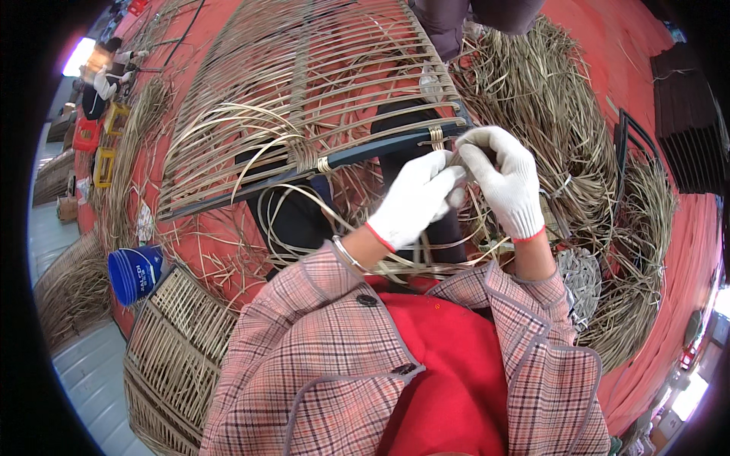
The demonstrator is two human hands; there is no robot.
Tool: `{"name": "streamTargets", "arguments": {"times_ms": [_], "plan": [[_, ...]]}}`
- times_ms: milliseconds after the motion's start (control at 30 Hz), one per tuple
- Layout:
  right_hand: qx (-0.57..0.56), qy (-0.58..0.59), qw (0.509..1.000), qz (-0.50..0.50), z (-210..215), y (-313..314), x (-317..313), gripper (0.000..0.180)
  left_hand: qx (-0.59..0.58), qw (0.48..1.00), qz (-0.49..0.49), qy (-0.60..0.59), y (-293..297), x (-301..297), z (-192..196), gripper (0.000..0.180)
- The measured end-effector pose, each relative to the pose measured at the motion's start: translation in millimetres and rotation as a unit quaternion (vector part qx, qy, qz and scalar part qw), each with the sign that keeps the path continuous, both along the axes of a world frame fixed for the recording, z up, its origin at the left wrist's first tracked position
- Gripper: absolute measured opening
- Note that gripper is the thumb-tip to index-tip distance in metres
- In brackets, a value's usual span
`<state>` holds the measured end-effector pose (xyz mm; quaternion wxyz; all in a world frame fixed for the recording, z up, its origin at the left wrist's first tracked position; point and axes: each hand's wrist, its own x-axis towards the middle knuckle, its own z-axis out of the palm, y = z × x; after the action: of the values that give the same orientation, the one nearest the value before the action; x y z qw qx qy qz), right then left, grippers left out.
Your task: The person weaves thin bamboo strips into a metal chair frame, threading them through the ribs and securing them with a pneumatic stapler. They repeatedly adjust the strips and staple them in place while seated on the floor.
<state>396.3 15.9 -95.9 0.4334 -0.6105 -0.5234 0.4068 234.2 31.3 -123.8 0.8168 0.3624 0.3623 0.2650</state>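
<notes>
A woven panel of thin slats on a dark frame (380,146) lies tilted across my knees. Just off its near right corner, my left hand (417,196) and my right hand (502,178), both in white knit gloves, meet with fingers closed. A small brownish bit shows between the fingertips, too covered to name. Pale flat strips (262,163) curve from the panel's middle band and loop under my left forearm. Light strip bindings (436,137) wrap the frame bar beside my left hand.
Large bundles of dry strips (540,99) lie to the right on the red floor covering (631,38). At left are a blue bucket (135,275) and another slatted panel (179,342). Another person's dark-clad legs (441,23) show at the far edge. Loose strips litter the floor.
</notes>
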Motion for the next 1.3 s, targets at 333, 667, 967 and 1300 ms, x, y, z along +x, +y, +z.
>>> {"name": "streamTargets", "arguments": {"times_ms": [333, 667, 967, 1300], "plan": [[0.014, -0.427, 0.86, 0.279, -17.7, -38.1, -3.1, 0.017, 0.566, 0.662, -0.32, 0.374, 10.1, -42.1, 15.3, 0.018], [-0.082, -0.102, 0.937, 0.324, -15.4, -35.6, -9.9, 0.01, 0.249, 0.767, -0.368, 0.463, 35.5, -174.3, 100.7, 0.03], [-0.014, 0.091, 0.982, 0.162, -5.4, -10.9, -57.3, 0.016, 0.205, 0.852, -0.265, 0.403, 50.6, -148.3, 102.8, 0.022], [0.109, -0.192, 0.962, 0.158, -12.6, -39.2, -65.6, 0.017, 0.303, 0.846, -0.316, 0.304, 53.8, -119.3, 79.5, 0.026]]}}
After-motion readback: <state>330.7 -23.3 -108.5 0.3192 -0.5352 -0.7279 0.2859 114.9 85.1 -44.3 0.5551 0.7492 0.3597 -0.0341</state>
